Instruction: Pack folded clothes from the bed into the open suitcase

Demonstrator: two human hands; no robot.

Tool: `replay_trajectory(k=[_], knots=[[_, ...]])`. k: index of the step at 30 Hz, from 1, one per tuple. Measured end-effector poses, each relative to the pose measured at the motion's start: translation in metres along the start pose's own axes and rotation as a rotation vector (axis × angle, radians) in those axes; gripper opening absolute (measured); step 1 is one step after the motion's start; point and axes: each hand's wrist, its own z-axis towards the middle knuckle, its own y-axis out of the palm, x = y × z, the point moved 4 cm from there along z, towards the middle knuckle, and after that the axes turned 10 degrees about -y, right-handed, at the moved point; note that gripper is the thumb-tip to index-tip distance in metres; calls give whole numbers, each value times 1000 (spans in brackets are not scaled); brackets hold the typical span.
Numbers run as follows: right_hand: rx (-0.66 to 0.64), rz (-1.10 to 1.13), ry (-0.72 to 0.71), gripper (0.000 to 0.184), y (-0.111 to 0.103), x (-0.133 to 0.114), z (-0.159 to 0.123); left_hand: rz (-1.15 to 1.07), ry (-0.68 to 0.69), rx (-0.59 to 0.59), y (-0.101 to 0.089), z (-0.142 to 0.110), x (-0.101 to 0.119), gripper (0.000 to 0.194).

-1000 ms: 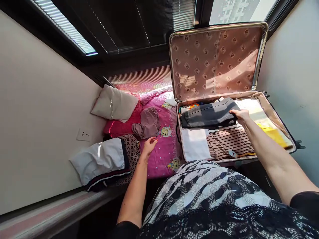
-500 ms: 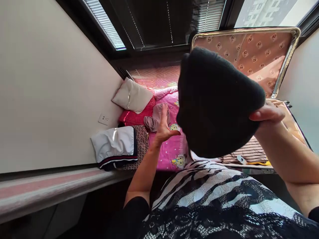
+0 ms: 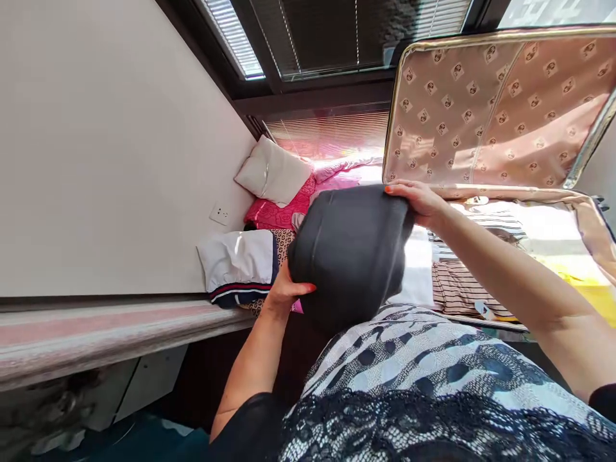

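Fingers [image 3: 400, 189] of the right hand [image 3: 423, 203] were bent over the upper right edge of a dark grey garment [image 3: 351, 244], while those of the left hand [image 3: 283, 290] gripped its lower left side, thumb laid on top. The garment was held up just left of the suitcase [image 3: 486, 115], hiding part of its left edge. Inside the suitcase, toward its left end, lay a white cloth [image 3: 416, 263]; next to that came a brown striped garment [image 3: 447, 282] bearing a tag [image 3: 482, 310], and at the right end a yellow cloth [image 3: 597, 292]. Left of the suitcase spread pink bedding [image 3: 344, 178], mostly covered from view. Farther left of the suitcase, a white garment [image 3: 240, 256] with dark trim lay over a patterned cloth [image 3: 283, 240], and a cream pillow [image 3: 274, 170] rested against red cloth [image 3: 283, 215]. Blinds [image 3: 322, 38] hung behind the suitcase's raised lid and left of it.
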Motion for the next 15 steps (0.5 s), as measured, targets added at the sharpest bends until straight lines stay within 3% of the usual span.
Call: replay_trajectory(k=[3,6,8,11,15], knots=[[61,22,79,33,-14,28,3,-36,55,215,-36,0,3,81],[102,49,145,28,-43,46,-20,-28,26,335,-71,11,-5,79],[145,48,207,23,-69,59,-42,9,-16,371,-83,26,-18,85],[231,51,266,18,-109,79,-73,120,-53,338,-81,63,-39,92],[332,48,249,17,-144,97,-109,262,63,298,-59,124,-45,96]])
